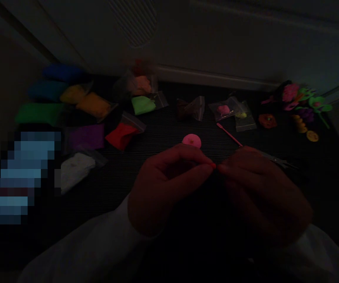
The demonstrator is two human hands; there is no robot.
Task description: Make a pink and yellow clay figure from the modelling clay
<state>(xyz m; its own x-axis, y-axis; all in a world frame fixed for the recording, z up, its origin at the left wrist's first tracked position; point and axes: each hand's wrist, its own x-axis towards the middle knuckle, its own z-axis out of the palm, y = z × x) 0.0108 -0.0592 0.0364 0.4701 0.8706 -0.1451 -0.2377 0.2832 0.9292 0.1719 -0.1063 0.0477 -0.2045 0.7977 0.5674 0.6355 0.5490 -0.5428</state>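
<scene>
In the dim light, my left hand (172, 177) is closed in a pinch, with a small bit of red modelling clay (214, 166) at its fingertips. My right hand (263, 188) is also closed, its fingertips almost meeting the left ones beside the red bit; what lies inside its pinch is too dark to make out. Just beyond the left hand lies a round pink clay disc (191, 140) with a small mark at its middle. A thin pink modelling tool (229, 135) rests on the dark table past the right hand.
Bags of coloured clay, among them red (122, 134), purple (87, 136) and white (77, 167), cover the left and back. Scissors (278, 160) lie by the right hand. Finished clay flowers (307, 98) stand far right. A blurred-out screen (22, 173) is at left.
</scene>
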